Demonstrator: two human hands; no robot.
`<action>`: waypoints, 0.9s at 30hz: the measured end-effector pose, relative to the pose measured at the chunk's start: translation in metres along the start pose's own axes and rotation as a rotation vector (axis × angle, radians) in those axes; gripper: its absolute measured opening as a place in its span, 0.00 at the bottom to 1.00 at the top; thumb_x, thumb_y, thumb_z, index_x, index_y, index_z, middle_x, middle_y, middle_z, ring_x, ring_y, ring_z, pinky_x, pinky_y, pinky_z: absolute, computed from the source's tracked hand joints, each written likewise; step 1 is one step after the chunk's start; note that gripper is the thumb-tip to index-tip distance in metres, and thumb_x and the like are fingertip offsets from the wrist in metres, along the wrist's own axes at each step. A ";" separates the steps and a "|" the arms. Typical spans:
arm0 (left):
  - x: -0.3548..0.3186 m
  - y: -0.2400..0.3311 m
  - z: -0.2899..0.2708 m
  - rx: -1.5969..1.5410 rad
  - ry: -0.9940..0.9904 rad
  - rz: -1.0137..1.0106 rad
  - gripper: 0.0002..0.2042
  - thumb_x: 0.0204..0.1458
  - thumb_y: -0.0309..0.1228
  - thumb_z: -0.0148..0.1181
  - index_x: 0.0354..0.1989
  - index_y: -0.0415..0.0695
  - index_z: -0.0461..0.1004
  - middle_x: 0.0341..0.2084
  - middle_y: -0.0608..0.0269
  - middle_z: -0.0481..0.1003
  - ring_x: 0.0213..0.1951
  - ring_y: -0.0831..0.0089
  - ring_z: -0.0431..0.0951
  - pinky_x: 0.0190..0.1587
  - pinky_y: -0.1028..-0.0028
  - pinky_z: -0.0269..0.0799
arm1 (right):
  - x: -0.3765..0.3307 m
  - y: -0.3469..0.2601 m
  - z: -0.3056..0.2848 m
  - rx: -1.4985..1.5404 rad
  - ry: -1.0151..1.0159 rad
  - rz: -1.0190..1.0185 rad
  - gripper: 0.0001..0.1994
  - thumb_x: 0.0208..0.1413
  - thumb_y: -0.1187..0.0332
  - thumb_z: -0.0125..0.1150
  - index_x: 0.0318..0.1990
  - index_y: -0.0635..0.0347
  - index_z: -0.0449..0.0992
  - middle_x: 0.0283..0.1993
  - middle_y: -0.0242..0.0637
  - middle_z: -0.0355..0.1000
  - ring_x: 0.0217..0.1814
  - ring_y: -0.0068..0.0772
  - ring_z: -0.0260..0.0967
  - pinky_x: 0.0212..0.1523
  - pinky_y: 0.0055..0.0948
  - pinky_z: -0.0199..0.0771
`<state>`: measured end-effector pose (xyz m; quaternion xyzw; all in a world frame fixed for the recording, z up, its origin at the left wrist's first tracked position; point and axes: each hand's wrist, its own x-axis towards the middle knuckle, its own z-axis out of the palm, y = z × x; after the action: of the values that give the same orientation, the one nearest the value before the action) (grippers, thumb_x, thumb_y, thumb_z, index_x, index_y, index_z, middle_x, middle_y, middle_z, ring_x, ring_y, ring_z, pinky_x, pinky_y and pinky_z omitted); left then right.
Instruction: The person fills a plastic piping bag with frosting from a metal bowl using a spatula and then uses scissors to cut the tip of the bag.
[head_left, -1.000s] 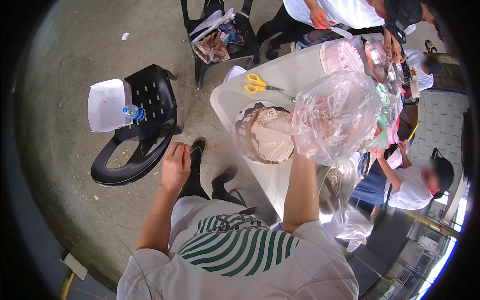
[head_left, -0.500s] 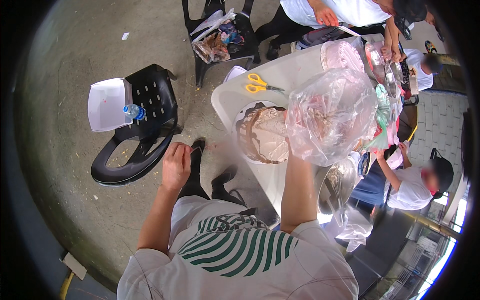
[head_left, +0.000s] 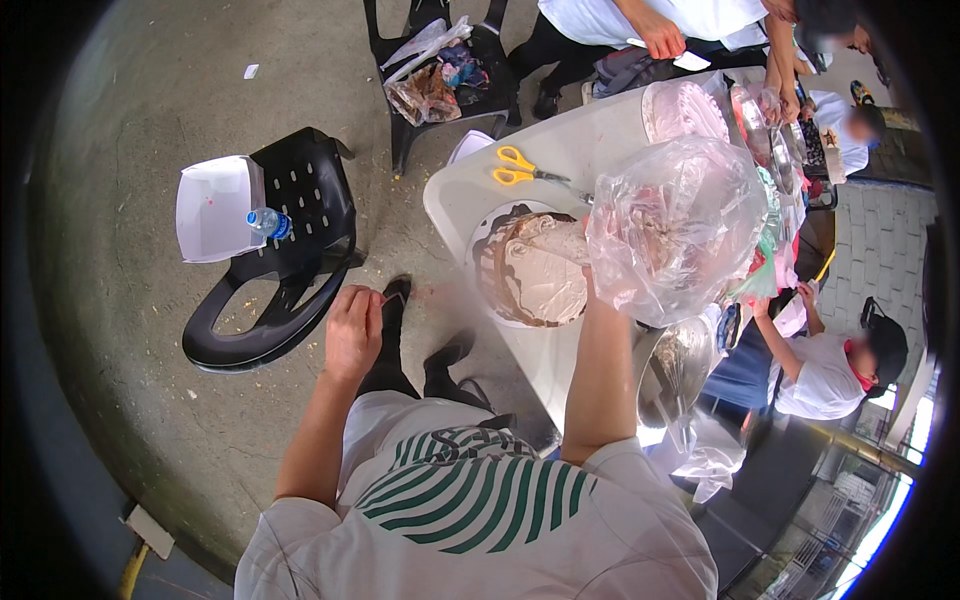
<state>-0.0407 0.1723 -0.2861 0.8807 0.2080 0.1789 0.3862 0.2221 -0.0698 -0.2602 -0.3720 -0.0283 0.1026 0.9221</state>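
Clear, thin plastic bag (head_left: 675,225), crinkled and glossy, smeared inside with pale pink-brown cream, is held at the right hand (head_left: 592,285), mostly hidden behind it. Cake (head_left: 532,268) is coated in soft brown frosting, matt, ridged and uneven. Worktop (head_left: 460,195) is seen as smooth, pale, slightly shiny laminate or plastic. Scissors (head_left: 520,168) show yellow plastic handles and metal blades. Black moulded plastic chair (head_left: 290,270) is perforated, semi-gloss. White box (head_left: 212,207) looks like matt paperboard. Floor (head_left: 120,120) is rough grey concrete. Metal bowl (head_left: 682,365) is shiny, reflective. Cloth shirt (head_left: 470,510) is matt.
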 end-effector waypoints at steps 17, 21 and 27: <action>0.001 0.004 -0.003 -0.012 -0.022 0.004 0.05 0.54 0.22 0.53 0.27 0.36 0.71 0.27 0.51 0.71 0.31 0.53 0.73 0.36 0.63 0.69 | -0.018 -0.027 0.072 0.084 0.207 0.033 0.14 0.58 0.56 0.53 0.29 0.55 0.68 0.18 0.32 0.61 0.17 0.25 0.58 0.21 0.22 0.57; 0.002 0.008 -0.006 -0.010 -0.001 0.015 0.04 0.53 0.22 0.54 0.27 0.36 0.72 0.28 0.51 0.72 0.32 0.53 0.73 0.37 0.62 0.69 | -0.022 -0.038 0.084 -0.003 0.235 -0.135 0.16 0.60 0.59 0.52 0.22 0.52 0.61 0.10 0.25 0.46 0.12 0.21 0.43 0.19 0.22 0.43; 0.008 0.007 -0.020 0.113 0.108 0.124 0.03 0.52 0.22 0.54 0.28 0.37 0.72 0.29 0.53 0.72 0.33 0.54 0.72 0.38 0.62 0.68 | -0.048 -0.054 0.099 -0.380 -0.098 -0.221 0.13 0.63 0.56 0.46 0.29 0.51 0.62 0.10 0.27 0.45 0.11 0.20 0.41 0.18 0.23 0.43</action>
<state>-0.0422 0.1839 -0.2663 0.9012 0.1836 0.2377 0.3124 0.1712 -0.0510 -0.1501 -0.5282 -0.1326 0.0115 0.8386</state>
